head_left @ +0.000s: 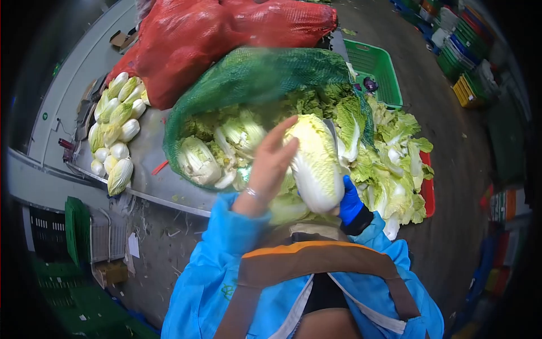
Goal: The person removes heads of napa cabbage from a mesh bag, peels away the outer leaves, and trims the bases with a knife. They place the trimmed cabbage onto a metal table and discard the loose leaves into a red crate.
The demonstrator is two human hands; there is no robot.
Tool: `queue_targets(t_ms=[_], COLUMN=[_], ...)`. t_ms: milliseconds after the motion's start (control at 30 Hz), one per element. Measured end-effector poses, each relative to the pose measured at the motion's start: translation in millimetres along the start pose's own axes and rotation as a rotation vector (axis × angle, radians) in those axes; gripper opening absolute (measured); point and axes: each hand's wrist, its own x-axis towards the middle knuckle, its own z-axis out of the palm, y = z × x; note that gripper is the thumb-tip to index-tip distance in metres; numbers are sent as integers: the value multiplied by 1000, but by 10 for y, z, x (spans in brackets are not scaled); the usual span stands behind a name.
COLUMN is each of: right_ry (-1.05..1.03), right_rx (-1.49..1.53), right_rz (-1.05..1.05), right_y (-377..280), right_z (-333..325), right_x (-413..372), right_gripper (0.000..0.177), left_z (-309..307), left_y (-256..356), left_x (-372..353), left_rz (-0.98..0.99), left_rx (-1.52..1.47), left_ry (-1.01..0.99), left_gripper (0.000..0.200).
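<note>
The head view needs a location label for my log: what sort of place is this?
Probably a vegetable sorting or packing area: cabbages lie in a green mesh sack, pale heads are piled on a metal table, and plastic crates stand stacked.

1. Held cabbage (317, 164): pale yellow-green leaves, white base.
2. Mesh bag (248, 70): dark green netting.
3. Sacks (186, 48): red.
4. Jacket (195, 282): bright blue.
5. Apron (316, 254): brown, orange-banded.
6. Glove (351, 200): deep blue, black cuff.
7. Table (148, 150): grey.
8. Upper crate (388, 73): green.
9. Lower crate (429, 195): red.
</note>
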Motion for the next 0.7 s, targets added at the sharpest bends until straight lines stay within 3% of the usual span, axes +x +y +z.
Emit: queue_targets(t_ms=[67,133,200,267,333,367,400,467,567,700], right_ry=[63,-95,-77,19,31,43,45,-23,22,105], right_rx=[-24,-100,-140,-248,-310,-375,-375,-528,-609,-733], right_rz=[-8,-81,-134,-192,-196,-196,-193,-266,-334,-292], right_y=[-47,-110,-135,-120,-196,-187,-194,-208,-204,-263], right_z=[60,190,276,277,438,476,439,326,314,382], right_x=[-57,-63,-58,-107,-117,-145,-124,-69,-33,-116], right_gripper=[85,70,71,78,79,80,80,79,80,85], left_z=[-55,-69,-62,-141,-238,-225,-235,-175,-236,-324], left_y=[55,125,188,240,288,101,109,96,-72,-121], left_x=[-21,-40,-74,-166,-178,-118,-119,-121,-113,-135], left_rz=[-32,47,205,178,-175,8,-99,-97,-85,-178], left_rx=[-47,-33,-52,-129,-87,739,930,499,466,666], left_ry=[164,143,249,212,23,159,108,-67,92,75], left_gripper=[43,37,33,26,30,45,55,55,57,66])
